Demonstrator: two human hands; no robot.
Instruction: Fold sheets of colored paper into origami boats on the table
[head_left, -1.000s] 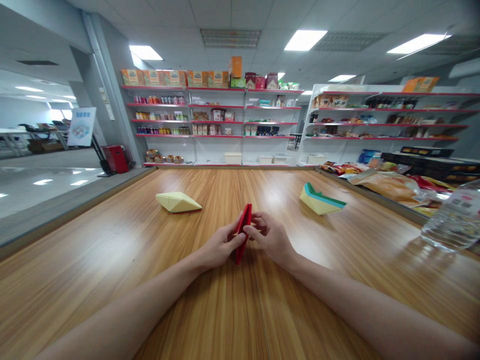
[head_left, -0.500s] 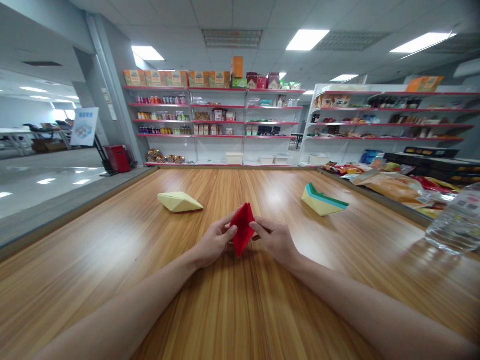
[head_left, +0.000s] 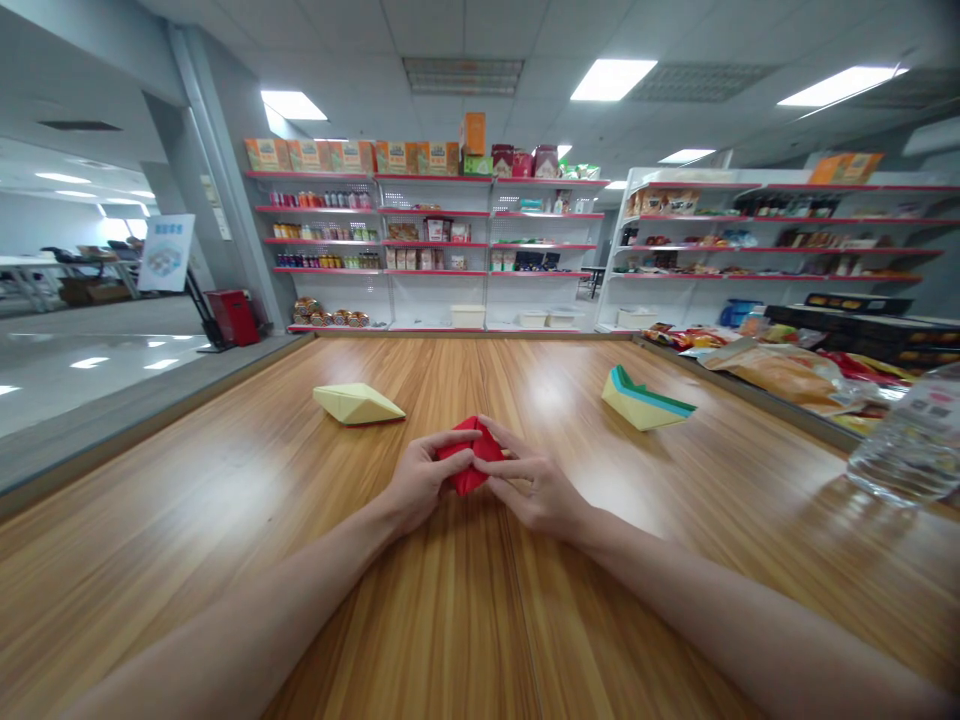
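Between my hands, low over the table's middle, is a piece of folded red paper point(head_left: 466, 482), roughly diamond-shaped with a crease down its centre. My left hand point(head_left: 421, 478) grips its left side, thumb and forefinger lying across the front. From the other side my right hand point(head_left: 536, 487) pinches it, fingertips meeting the left thumb near the middle. Parts of the paper are hidden under the fingers. Beyond my left hand lies a pale yellow folded-paper piece point(head_left: 358, 404) with a red lower edge. Farther right sits a folded paper boat point(head_left: 646, 402) in yellow, blue and green.
The wooden table point(head_left: 420, 620) has a raised edge. On the right stand a clear plastic bottle point(head_left: 907, 440) and a heap of snack packets point(head_left: 787, 375). Stocked shelves point(head_left: 435, 245) line the back, and a red box point(head_left: 234, 316) is on the floor at left.
The red paper has turned from a narrow, upright diamond to a wider, flatter one. Both hands have come closer together, their fingers now lying over its front.
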